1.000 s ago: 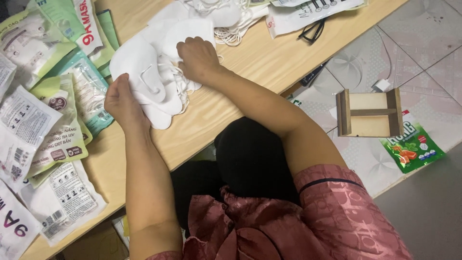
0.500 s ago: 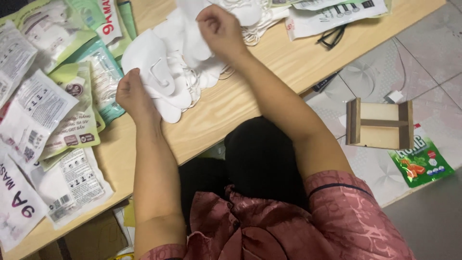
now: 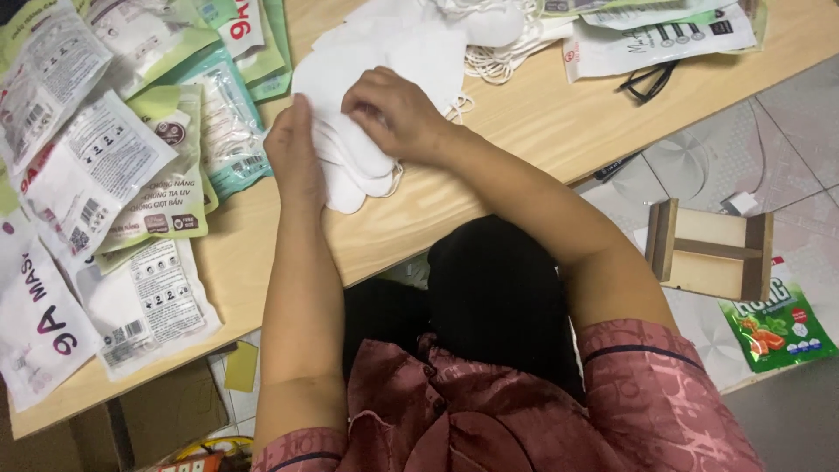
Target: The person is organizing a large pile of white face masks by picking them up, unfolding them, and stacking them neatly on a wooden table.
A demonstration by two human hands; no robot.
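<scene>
- Compared with half a second ago, the right hand has come down from the top of the pile toward the left hand, and the two hands are now close together on the same masks.
- Head view: the stack of white face masks lies on the wooden table, near its front edge, in front of the person.
- The left hand is flat against the left side of the stack, fingers straight and pointing up; it presses the masks but I cannot tell if the thumb closes around them.
- The right hand is curled on top of the stack, its fingers bent down and pinching the upper mask layers.
- A tangle of white ear loops lies just behind the stack, touching more white masks at the top edge.
- To the left, many flat mask packages, green, teal and white, are spread on the table and overlap one another.
- At the top right lies a white printed package, and a pair of black glasses is just below it.
- On the tiled floor to the right stands a small wooden frame, and a green snack bag is just beside it.
- The person wears a dark red patterned shirt.
</scene>
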